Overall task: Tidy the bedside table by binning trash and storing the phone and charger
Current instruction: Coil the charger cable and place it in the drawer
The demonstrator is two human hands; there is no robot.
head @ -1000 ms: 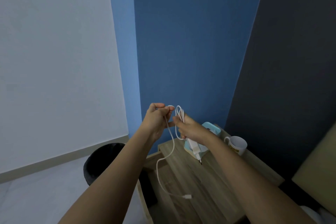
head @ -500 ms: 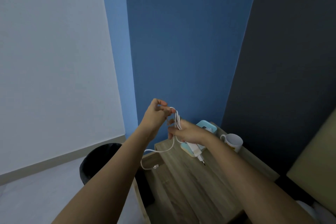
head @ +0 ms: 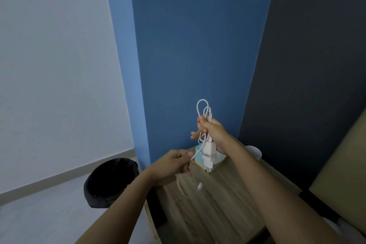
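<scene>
A round black waste bin [head: 111,182] is standing on the pale floor left of the wooden bedside table [head: 223,200], under a blue wall. Above the table, the left hand [head: 174,166] is pinching the loose end of the white charger cable [head: 204,113] between closed fingers. The right hand [head: 213,130] is gripping the cable's loops, with the white plug adapter [head: 209,154] hanging below, in front of a pale blue box [head: 200,154].

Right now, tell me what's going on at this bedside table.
A person is coiling a white charger cable. The right hand grips the looped cable with the charger plug hanging below it. The left hand pinches the loose tail, whose connector dangles above the wooden table. A black bin stands beside the table.
</scene>
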